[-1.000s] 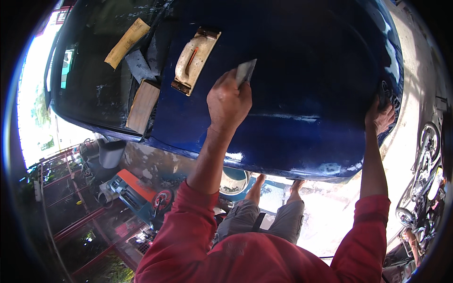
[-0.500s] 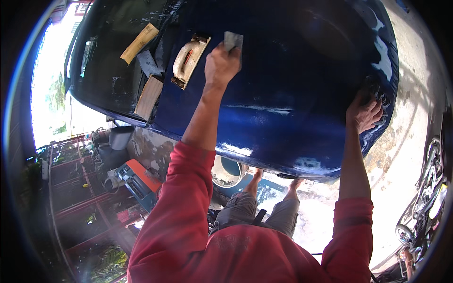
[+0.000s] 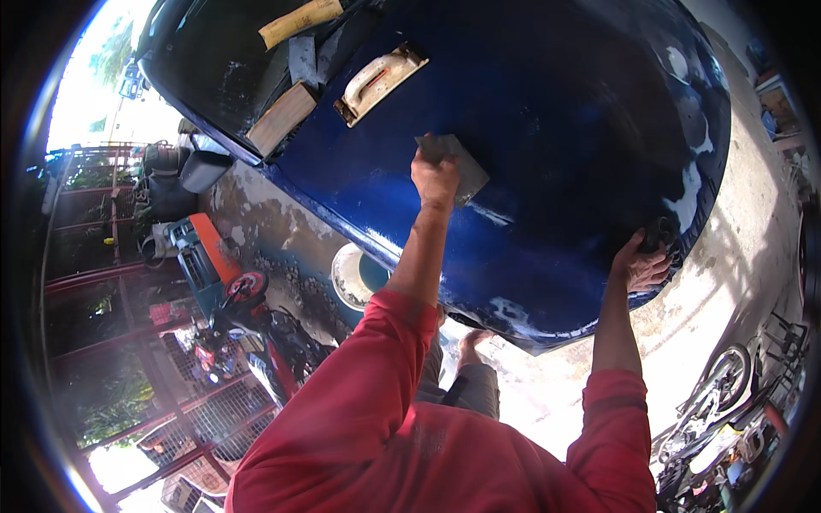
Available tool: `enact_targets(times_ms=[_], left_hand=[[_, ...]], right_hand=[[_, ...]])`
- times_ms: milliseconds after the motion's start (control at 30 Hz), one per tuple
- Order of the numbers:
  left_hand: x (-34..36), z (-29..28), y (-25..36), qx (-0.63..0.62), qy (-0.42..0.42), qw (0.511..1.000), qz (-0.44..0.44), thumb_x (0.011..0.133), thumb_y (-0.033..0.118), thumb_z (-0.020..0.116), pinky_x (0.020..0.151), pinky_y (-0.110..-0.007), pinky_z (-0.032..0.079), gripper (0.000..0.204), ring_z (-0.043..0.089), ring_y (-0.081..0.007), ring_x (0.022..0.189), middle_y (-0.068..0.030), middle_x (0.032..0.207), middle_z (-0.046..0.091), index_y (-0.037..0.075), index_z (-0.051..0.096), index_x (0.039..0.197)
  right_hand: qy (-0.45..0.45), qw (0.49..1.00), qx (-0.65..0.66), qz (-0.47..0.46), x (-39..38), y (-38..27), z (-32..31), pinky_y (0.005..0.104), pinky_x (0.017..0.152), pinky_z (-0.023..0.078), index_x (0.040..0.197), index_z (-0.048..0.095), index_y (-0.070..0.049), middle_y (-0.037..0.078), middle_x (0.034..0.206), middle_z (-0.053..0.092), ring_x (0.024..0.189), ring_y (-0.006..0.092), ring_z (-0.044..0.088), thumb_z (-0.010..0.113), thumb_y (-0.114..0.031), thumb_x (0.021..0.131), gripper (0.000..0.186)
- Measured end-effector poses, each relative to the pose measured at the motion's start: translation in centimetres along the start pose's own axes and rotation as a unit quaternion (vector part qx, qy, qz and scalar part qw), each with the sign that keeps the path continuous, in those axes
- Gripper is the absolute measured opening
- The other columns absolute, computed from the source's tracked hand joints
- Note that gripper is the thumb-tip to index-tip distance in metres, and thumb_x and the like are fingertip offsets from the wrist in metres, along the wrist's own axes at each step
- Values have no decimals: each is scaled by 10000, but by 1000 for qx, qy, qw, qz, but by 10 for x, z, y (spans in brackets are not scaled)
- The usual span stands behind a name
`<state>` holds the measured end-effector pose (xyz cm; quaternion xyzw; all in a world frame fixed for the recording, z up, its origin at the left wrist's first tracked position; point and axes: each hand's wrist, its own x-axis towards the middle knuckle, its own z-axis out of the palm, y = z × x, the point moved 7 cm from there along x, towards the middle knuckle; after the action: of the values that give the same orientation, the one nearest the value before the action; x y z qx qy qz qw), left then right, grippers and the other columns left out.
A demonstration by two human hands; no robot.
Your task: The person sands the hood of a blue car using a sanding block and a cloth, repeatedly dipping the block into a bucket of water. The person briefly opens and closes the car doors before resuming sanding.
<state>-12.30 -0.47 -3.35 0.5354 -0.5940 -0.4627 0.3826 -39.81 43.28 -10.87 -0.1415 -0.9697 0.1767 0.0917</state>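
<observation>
A dark blue car hood (image 3: 547,111) spreads under both my hands, with pale patches along its front edge. My left hand (image 3: 435,179) is closed on a thin grey rectangular sheet (image 3: 466,171), held against the hood's near half. Its exact kind I cannot make out. Farther off lies a hand sander (image 3: 380,84) with a pale handle and clamped ends. At the hood's front right edge, my right hand (image 3: 641,263) has its fingers curled over a dark thing (image 3: 657,235), too shadowed to name.
By the windshield (image 3: 231,64) lie a wooden block (image 3: 282,118), grey sheets (image 3: 304,60) and a yellowish strip (image 3: 299,21). Below the hood's side stands a white bucket (image 3: 346,275). An orange and grey machine (image 3: 205,256) stands left; bicycles (image 3: 727,385) stand at right.
My left hand has moved with the grey sheet across the hood, nearer to me and toward the front. The right hand stays at the front edge. The whole view has turned and shifted.
</observation>
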Motion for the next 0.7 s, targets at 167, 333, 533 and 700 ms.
enact_targets(times_ms=[167,333,533,700], left_hand=[[15,13,36,150,11,988,42,895,161,712,959,-443,586,396,757,-391,1076,-197,1088,794,58,731,1278],[16,20,40,178,4,983,46,937,214,700,937,-461,590,303,749,-421,1044,-212,1045,787,92,764,1207],[21,35,61,139,9,983,121,937,173,676,912,-482,588,283,746,-433,1029,-223,1029,784,97,768,1193],[7,33,67,159,11,983,88,895,167,702,891,-473,593,316,752,-429,1023,-234,1016,779,103,767,1198]], right_hand=[[22,999,14,-23,-3,-2,-1,702,1168,302,1458,492,-206,235,1676,329,1571,424,245,626,-759,904,794],[23,999,-8,-41,-1,-1,0,708,1153,325,1469,466,-200,241,1677,324,1565,445,248,635,-743,909,798],[25,999,-7,-33,3,-4,2,713,1142,340,1465,473,-198,238,1672,327,1567,442,245,633,-739,911,791],[5,1000,-18,-25,1,-3,0,720,1144,328,1457,474,-201,230,1678,314,1570,432,239,628,-746,911,787]])
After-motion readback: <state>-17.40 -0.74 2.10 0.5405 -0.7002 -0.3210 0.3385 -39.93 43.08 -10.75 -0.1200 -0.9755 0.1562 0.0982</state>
